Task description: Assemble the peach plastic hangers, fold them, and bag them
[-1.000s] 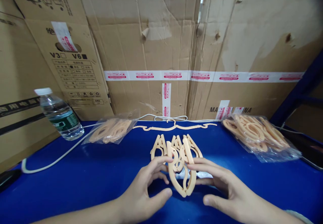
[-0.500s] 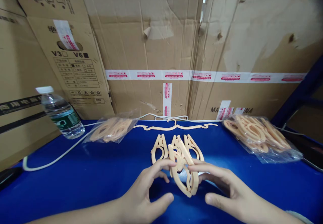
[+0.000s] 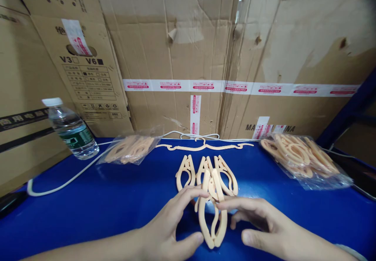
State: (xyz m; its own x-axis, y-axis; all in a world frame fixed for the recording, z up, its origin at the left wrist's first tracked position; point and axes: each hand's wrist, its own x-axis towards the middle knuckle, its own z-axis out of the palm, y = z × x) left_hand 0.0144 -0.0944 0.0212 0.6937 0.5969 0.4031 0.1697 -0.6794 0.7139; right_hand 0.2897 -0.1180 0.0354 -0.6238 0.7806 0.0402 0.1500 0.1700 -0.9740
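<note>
Two looped plastic hangers (image 3: pixel 213 214) (smooth, peach)

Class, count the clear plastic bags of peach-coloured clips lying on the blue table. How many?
2. One bag lies left, near the water bottle. The other bag lies right, by the table edge. None hidden, as far as shown.

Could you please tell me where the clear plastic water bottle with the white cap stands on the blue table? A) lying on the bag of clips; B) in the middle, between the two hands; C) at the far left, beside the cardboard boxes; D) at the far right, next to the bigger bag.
C: the clear plastic water bottle with the white cap stands upright at the far left of the blue table, close to the brown cardboard boxes.
</note>
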